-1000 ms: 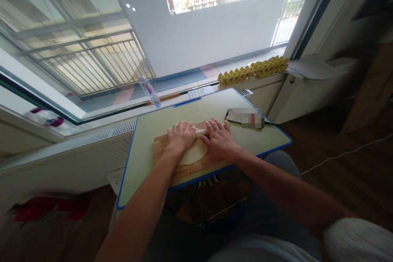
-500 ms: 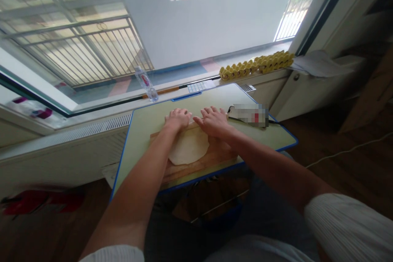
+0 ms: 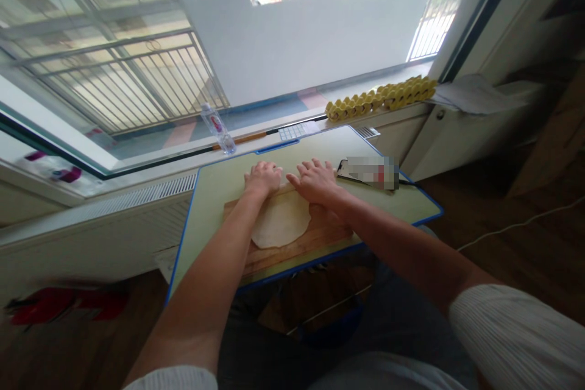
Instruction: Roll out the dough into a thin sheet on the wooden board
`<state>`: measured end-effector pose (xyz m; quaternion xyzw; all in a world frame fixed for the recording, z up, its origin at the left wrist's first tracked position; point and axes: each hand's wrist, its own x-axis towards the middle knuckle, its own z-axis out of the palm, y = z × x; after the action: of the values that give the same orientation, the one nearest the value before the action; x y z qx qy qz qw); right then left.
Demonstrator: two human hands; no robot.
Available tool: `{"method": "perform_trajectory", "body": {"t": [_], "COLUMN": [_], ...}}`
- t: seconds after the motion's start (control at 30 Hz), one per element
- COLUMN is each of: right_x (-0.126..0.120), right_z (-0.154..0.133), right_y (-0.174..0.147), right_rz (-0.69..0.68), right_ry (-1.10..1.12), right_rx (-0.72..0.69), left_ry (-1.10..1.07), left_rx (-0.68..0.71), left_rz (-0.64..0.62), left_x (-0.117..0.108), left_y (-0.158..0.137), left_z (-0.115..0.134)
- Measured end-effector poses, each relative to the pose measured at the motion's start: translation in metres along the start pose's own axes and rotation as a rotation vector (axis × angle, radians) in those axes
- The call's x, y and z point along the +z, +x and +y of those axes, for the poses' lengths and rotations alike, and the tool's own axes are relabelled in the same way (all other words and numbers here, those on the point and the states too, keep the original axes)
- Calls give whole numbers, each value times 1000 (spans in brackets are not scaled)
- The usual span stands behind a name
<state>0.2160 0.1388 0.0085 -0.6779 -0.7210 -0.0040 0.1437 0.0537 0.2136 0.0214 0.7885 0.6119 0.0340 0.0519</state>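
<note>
A flat, pale round of dough [image 3: 280, 225] lies on a wooden board [image 3: 320, 236], its near edge slightly uneven. Across its far edge runs a light rolling pin [image 3: 284, 186], mostly covered by my hands. My left hand [image 3: 264, 178] is on the pin's left part with its fingers bent over it. On the right part rests my right hand [image 3: 315, 179], palm down, fingers reaching forward over the pin. The two thumbs point towards each other with a small gap between them.
The board rests on a small blue-edged table [image 3: 201, 213]. A phone [image 3: 365, 172] lies on its right side. Along the windowsill are a plastic bottle [image 3: 220, 131], a white keyboard-like object [image 3: 295, 130] and yellow egg trays [image 3: 381, 99]. A radiator [image 3: 150, 195] stands behind.
Both hands stay at the dough's far edge, with only a very slight shift of the fingers. The view has tilted a little; the dough looks much the same.
</note>
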Motion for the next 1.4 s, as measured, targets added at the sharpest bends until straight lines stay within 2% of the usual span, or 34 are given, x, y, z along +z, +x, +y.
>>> {"method": "perform_trajectory", "body": {"t": [0.23,0.4,0.5,0.63,0.73,0.83,0.93,1.1,1.23,1.4], "right_x": [-1,-3,-9,-17,-20,-20,-21,-21,-15,-11], "right_z": [-3,-4,-2,1,3,5,10,25,33,19], "right_y": [-29,-62,-87,-121,-143,-155,-153,-133,-115,-89], "right_rz": [56,93,92,51,42,81,114,106,126,59], "right_ry": [21,39,37,39,56,82,124,163,268,289], "right_rx": [-2,-38,-88,-129,-158,-183,-172,-104,-222,-342], "left_ry": [28,17,23,4,-40,-108,-155,-161,-172,-199], "left_rx": [104,29,20,77,117,127,100,90,22,-117], "left_rz": [-36,20,55,95,197,313,376,411,458,471], "left_x": [0,3,4,8,19,29,30,24,23,24], "left_y": [-25,-58,-86,-134,-172,-198,-205,-204,-215,-227], "left_z": [3,12,19,26,30,34,35,30,21,12]}}
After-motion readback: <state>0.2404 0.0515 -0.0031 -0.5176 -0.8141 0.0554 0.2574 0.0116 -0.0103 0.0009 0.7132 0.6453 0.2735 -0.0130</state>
